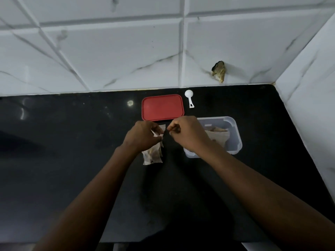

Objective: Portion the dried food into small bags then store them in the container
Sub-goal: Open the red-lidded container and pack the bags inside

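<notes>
small bag [153,154] of dried food, unlabelled, pinched by left hand [143,135].

I see lid [162,107] at back, scoop [189,98] just right of it; container [233,134] front-right w/ bags inside; small bag [152,155] left of container.

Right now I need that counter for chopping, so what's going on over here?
A person is bagging dried food on the black counter. The left hand holds the top of a small filled bag, and the right hand pinches beside it, apparently closing it. A clear container on the right holds bagged food already. Its red lid lies off behind the hands, with a white scoop next to it.
</notes>
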### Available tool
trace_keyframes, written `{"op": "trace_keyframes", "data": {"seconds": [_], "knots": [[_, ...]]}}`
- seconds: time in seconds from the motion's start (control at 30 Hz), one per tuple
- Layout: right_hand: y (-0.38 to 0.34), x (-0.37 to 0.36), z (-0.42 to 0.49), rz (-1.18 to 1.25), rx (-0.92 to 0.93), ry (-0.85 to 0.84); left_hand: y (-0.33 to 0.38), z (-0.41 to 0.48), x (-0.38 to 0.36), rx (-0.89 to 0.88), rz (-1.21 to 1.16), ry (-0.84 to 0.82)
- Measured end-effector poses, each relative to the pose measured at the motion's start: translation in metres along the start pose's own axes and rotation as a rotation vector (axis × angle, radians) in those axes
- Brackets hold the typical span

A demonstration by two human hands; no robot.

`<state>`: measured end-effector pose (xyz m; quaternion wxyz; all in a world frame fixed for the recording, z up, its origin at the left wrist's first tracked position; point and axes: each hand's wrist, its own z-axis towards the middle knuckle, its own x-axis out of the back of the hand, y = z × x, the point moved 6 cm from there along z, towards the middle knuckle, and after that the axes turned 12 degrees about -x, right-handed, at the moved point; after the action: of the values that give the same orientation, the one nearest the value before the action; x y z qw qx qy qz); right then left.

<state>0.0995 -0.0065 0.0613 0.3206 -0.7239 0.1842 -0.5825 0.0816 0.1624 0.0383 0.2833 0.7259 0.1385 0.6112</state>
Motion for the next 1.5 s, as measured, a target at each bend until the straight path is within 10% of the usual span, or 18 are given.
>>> {"op": "trace_keyframes", "data": {"seconds": [0.57,1.07,1.5], "knots": [[-0.011,-0.078,0.004,-0.163,-0.166,-0.274,-0.044,-0.024,0.006,0.043,0.011,-0.169],[0.012,0.090,-0.018,0.309,-0.210,-0.139,0.063,0.025,0.037,-0.226,-0.566,-0.028],[0.100,0.071,-0.032,0.229,-0.455,-0.201,0.091,0.063,-0.046,-0.238,-0.179,-0.222]]}}
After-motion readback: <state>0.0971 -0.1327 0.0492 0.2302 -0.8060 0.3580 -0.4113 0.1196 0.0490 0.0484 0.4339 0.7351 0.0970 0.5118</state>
